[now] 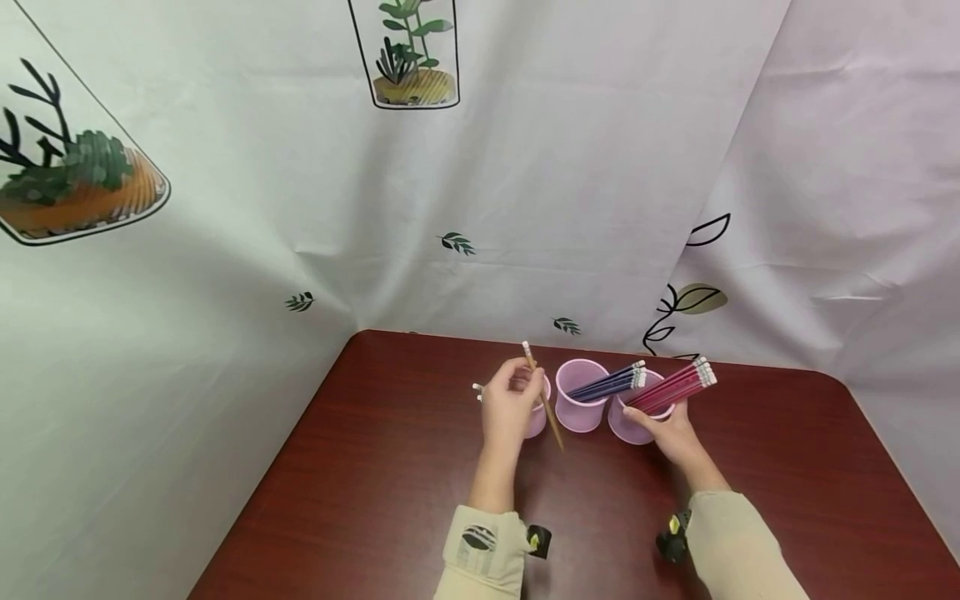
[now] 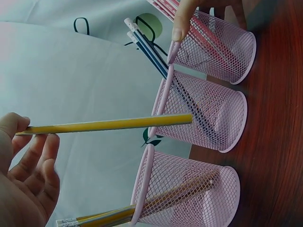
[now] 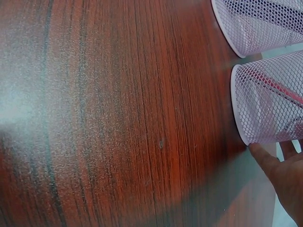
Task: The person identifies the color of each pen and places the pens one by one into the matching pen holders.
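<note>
My left hand point(image 1: 512, 408) pinches a yellow pencil point(image 2: 109, 125) near its white-eraser end, holding it over the left pink mesh pencil cup point(image 1: 536, 425). Inside that cup, a few yellow pencils point(image 2: 106, 218) lean to the left. Beside it stands the middle mesh cup point(image 1: 579, 417), with several dark blue pencils point(image 1: 609, 384) leaning right. My right hand point(image 1: 681, 435) grips the right mesh cup point(image 1: 627, 427), thumb at the rim and fingers round its far side. Several red-pink pencils point(image 1: 675, 387) slant out of this cup, erasers up.
All three cups stand in a row near the back of a dark red wood-grain table point(image 1: 360, 483). Behind it hangs a white curtain point(image 1: 525, 192) printed with plants. A small black device point(image 1: 672, 537) sits at the right wrist.
</note>
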`<act>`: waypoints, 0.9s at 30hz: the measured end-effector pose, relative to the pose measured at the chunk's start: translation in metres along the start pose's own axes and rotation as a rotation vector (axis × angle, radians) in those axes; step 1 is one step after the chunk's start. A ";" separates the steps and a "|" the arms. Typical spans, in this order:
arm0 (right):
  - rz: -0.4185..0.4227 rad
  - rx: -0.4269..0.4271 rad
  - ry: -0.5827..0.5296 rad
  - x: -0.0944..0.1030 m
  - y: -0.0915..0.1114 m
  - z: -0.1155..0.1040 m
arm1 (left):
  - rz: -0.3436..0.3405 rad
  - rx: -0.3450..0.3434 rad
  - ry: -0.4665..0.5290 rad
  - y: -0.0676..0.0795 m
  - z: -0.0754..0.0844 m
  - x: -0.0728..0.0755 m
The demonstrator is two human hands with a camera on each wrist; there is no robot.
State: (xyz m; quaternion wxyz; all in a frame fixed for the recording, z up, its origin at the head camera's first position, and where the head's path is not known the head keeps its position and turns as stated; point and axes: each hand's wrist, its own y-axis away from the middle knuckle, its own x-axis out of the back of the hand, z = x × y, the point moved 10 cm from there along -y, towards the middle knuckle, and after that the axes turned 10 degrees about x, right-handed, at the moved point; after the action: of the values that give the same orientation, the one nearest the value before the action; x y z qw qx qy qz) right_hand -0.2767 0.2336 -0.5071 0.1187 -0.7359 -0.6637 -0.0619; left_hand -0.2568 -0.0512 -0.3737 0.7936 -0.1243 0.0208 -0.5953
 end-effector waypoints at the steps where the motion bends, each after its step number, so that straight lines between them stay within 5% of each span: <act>1: 0.000 -0.003 0.000 0.000 0.000 0.000 | 0.007 0.002 0.009 0.000 0.000 0.001; 18: 0.019 0.005 0.002 0.002 0.000 0.000 | 0.169 -0.119 0.064 0.001 0.013 0.028; 27: -0.003 -0.026 0.030 0.001 0.001 0.001 | 0.229 -0.175 0.080 0.014 0.049 0.045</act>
State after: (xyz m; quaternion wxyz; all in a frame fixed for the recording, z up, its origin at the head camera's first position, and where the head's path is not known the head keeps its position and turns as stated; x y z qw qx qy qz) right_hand -0.2758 0.2348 -0.5080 0.1190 -0.7354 -0.6621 -0.0817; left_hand -0.2222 -0.0816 -0.3244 0.8409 -0.1660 0.1180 -0.5014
